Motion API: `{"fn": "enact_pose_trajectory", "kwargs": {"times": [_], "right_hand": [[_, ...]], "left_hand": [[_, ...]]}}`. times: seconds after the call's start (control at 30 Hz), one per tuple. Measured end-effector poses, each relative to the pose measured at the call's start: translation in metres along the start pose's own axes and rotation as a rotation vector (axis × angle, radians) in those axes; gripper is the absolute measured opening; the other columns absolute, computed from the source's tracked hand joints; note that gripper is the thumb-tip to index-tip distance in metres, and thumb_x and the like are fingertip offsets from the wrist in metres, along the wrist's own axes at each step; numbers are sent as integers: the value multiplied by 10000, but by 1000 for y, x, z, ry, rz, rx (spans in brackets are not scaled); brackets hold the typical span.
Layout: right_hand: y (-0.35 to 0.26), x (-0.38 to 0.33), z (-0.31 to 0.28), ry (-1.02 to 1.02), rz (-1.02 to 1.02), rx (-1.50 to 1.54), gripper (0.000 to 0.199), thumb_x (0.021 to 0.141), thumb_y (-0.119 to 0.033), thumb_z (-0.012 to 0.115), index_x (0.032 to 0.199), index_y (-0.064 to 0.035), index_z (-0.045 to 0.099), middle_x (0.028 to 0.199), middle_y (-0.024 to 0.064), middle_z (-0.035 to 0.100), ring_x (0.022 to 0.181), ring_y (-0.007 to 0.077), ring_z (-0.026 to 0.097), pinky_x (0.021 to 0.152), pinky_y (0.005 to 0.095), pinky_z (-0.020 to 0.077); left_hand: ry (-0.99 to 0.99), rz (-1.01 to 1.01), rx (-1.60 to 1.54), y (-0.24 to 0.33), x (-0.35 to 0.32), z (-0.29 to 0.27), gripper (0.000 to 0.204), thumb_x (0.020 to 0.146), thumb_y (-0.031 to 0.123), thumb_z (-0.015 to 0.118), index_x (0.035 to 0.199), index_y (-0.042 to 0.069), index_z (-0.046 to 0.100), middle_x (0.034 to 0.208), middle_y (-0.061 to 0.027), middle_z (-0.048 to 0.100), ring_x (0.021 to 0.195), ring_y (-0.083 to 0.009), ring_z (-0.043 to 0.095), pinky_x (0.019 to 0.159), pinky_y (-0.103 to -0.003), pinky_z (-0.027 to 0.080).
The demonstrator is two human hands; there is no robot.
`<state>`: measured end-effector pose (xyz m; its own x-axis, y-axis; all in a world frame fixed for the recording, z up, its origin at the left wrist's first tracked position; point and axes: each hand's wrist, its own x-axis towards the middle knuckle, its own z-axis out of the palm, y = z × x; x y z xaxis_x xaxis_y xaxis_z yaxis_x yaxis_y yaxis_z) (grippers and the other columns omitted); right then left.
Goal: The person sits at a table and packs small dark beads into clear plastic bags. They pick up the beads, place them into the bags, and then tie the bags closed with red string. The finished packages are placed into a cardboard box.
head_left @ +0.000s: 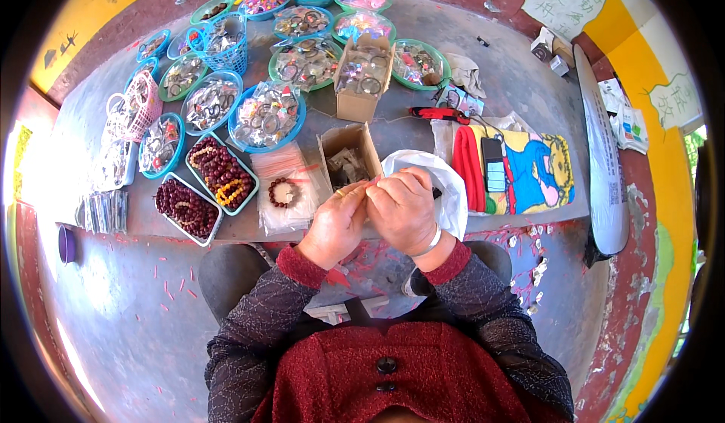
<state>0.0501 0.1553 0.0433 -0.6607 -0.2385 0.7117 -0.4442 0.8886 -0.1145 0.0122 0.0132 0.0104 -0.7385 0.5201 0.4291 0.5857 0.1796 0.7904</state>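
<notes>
My left hand (334, 225) and my right hand (402, 210) meet fingertip to fingertip above the table's near edge. Both are closed in a pinch; a bit of red shows between the fingertips, but what they hold is mostly hidden. Right behind them stands an open cardboard box (346, 137) with small clear packets inside. A white plastic bag (451, 217) lies open beside my right hand, its dark contents partly covered. Left of my left hand, a dark red bead bracelet (274, 201) rests on a stack of clear plastic sleeves (281, 160) with red edges.
Two trays of dark bead bracelets (214, 235) sit at the left. Many blue and green baskets (302, 119) of packaged trinkets fill the back. A phone (493, 155) lies on a colourful folded towel (529, 162) at the right. Red strips litter the floor (166, 272).
</notes>
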Motion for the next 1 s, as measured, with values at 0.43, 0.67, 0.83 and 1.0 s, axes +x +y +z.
{"fn": "enact_pose_trajectory", "kwargs": {"times": [0.43, 0.67, 0.83, 1.0], "right_hand": [[-2, -3, 3, -31, 8, -54, 200, 629, -110, 629, 818, -51, 596, 773, 22, 551, 750, 177, 549, 780, 368, 384], [1, -2, 4, 9, 75, 19, 156, 609, -76, 635, 756, -74, 581, 740, 17, 551, 720, 190, 548, 753, 350, 394], [6, 0, 4, 50, 225, 191, 124, 618, -21, 634, 700, -85, 567, 669, 35, 548, 659, 221, 550, 712, 339, 405], [22, -4, -4, 27, 561, 553, 76, 664, 5, 614, 708, -53, 589, 676, 68, 572, 631, 207, 563, 613, 287, 421]], "left_hand": [[-7, 52, 147, -1, 0, 2, 271, 778, -5, 532, 1046, -40, 547, 1055, -217, 569, 954, -353, 572, 796, -373, 485], [29, 27, 61, -7, -3, 5, 238, 784, -3, 545, 1019, -28, 579, 1026, -206, 588, 935, -341, 586, 789, -358, 486], [21, -96, -142, -7, -1, 3, 187, 813, 9, 553, 991, -23, 605, 979, -185, 609, 880, -286, 615, 756, -309, 490], [-45, -515, -743, -13, 0, -2, 190, 874, 37, 516, 1035, -19, 601, 985, -109, 623, 830, -171, 619, 763, -235, 488]]}}
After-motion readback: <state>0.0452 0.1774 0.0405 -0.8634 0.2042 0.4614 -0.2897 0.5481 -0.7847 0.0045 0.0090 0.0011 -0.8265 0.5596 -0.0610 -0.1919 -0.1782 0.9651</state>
